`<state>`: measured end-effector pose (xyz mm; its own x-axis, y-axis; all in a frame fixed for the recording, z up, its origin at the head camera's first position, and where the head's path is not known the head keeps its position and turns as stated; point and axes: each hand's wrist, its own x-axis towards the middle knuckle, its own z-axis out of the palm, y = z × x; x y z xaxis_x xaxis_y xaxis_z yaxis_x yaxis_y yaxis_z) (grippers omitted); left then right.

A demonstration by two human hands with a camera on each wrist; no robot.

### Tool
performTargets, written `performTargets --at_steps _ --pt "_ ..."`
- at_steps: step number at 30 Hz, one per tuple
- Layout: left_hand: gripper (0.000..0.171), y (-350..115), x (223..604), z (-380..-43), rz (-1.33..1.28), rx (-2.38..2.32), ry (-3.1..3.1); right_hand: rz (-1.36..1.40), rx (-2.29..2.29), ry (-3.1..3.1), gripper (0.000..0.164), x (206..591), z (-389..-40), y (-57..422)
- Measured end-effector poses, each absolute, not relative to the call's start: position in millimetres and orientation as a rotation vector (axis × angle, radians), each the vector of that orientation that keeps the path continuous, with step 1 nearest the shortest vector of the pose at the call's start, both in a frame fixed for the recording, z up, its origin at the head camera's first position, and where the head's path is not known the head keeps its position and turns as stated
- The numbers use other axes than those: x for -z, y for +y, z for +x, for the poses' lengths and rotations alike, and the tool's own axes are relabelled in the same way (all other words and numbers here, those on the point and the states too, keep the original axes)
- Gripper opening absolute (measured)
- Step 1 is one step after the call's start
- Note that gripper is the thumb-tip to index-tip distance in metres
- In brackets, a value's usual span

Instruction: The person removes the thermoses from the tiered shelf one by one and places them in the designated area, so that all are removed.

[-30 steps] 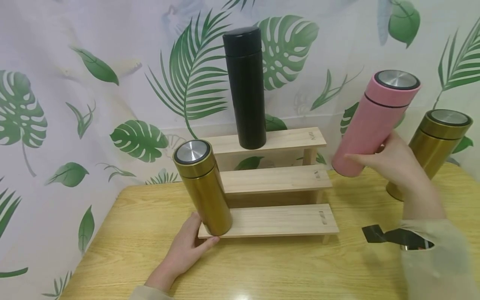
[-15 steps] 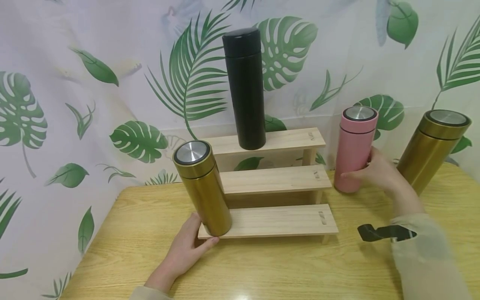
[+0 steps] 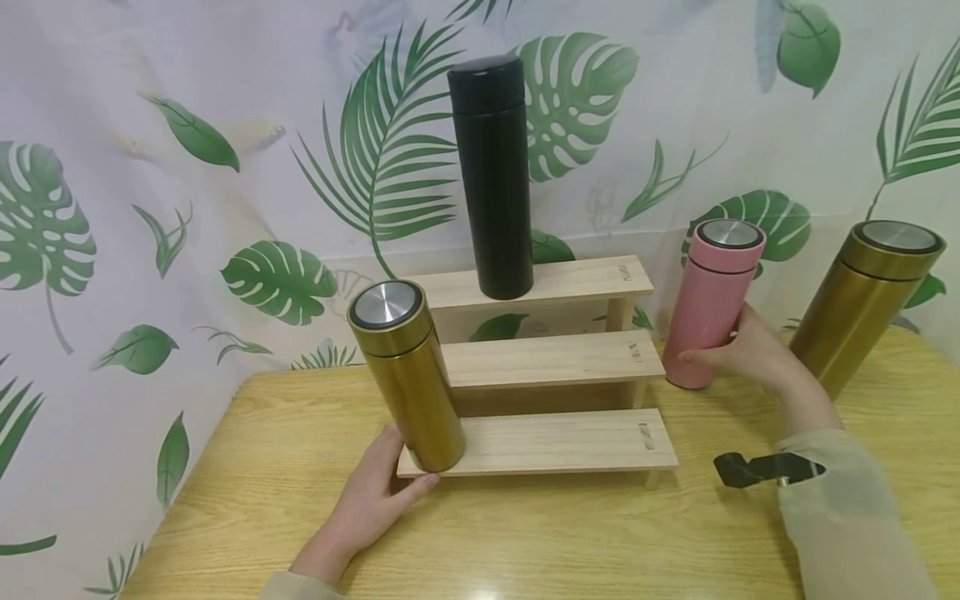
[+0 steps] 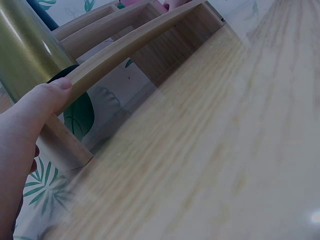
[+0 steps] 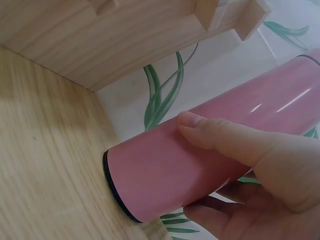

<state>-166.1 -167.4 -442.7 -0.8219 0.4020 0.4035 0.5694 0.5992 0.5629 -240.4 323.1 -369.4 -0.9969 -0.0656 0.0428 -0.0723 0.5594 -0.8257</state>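
Observation:
My right hand (image 3: 746,354) grips the lower half of a pink thermos (image 3: 708,308), thumb on the near side. Its base is at the tabletop, right of a three-step wooden rack (image 3: 562,442); the right wrist view shows the thermos (image 5: 150,175) with its dark base ring close to the wood. With my left hand (image 3: 371,496) I hold the left end of the rack's bottom step, thumb (image 4: 55,90) on the front edge. A gold thermos (image 3: 412,383) stands on that end, just above the hand. On the top step stands a tall black thermos (image 3: 493,183).
A second gold thermos (image 3: 862,308) stands on the table at the far right, partly behind the right hand. The wooden table (image 3: 525,542) meets a leaf-patterned backdrop (image 3: 247,200) behind the rack. A black strap (image 3: 765,469) sticks out at the right sleeve.
My right hand has lowered the tilted pink thermos from the air to the table beside the rack; it now leans slightly compared with half a second ago. The left hand stays put.

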Motion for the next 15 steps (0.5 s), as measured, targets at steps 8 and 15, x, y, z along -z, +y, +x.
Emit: performTargets --at_steps 8,15 --pt "0.063 -168.0 443.1 -166.9 -0.800 1.021 -2.594 0.087 -1.439 -2.737 0.108 352.4 -234.3 321.4" --pt "0.063 -167.9 443.2 -166.8 -0.795 1.031 -2.596 -0.034 -1.312 -2.580 0.115 310.2 -213.5 310.0"
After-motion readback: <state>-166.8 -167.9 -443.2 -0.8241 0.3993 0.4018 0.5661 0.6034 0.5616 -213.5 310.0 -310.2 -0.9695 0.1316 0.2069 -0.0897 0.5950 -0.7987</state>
